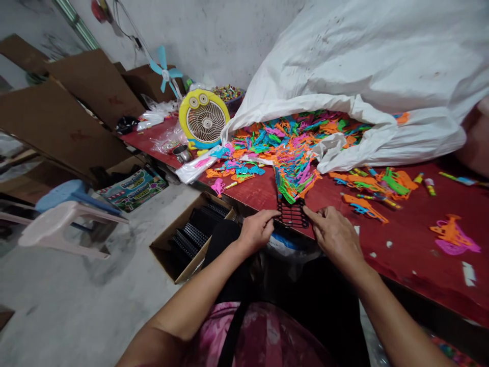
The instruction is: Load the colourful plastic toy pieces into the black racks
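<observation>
At the table's front edge lies a black plastic grid rack [293, 216], its near part bare. My left hand [259, 228] is closed with thumb and fingers at the rack's left edge. Opposite it, my right hand [336, 238] pinches the right edge. Small toy guns [293, 178] in green, orange, blue and pink stand in tight rows over the rack's far part. Behind them, a large white sack [344, 61] spills a heap of the same toy guns [267, 135] onto the table.
Loose toy guns [397, 183] and small striped tubes [430, 186] lie on the red table [412, 244]. A yellow fan [204, 120] and metal cup [182, 154] stand at left. Below, a cardboard box [168, 260] holds black racks [189, 239]. Stools [69, 224] stand farther left.
</observation>
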Action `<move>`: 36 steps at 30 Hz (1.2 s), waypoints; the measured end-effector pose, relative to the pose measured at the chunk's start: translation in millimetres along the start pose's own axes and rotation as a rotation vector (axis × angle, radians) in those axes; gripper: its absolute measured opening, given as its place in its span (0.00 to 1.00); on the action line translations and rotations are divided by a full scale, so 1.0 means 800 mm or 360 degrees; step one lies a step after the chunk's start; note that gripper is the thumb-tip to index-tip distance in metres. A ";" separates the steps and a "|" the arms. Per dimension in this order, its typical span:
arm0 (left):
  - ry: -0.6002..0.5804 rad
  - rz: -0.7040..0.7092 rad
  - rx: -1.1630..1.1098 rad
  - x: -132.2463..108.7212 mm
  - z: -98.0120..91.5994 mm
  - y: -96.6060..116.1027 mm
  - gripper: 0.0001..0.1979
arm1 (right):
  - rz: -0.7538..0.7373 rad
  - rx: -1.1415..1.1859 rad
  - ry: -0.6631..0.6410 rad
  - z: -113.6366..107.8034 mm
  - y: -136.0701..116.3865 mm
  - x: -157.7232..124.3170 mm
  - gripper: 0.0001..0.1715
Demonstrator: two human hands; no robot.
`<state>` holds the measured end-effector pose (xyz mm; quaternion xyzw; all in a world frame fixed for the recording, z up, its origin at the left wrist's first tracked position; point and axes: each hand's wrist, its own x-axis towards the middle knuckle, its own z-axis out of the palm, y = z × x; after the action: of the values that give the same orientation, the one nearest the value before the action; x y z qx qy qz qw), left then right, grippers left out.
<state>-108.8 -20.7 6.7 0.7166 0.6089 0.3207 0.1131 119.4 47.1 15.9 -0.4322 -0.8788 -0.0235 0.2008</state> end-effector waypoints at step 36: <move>-0.0168 0.0017 0.0397 0.015 -0.004 0.005 0.20 | 0.0018 0.0027 0.0038 0.003 0.002 -0.001 0.22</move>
<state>-106.6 -11.3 15.1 0.7441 0.6336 0.2050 0.0532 120.2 47.9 12.9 -0.4352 -0.8741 -0.0201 0.2149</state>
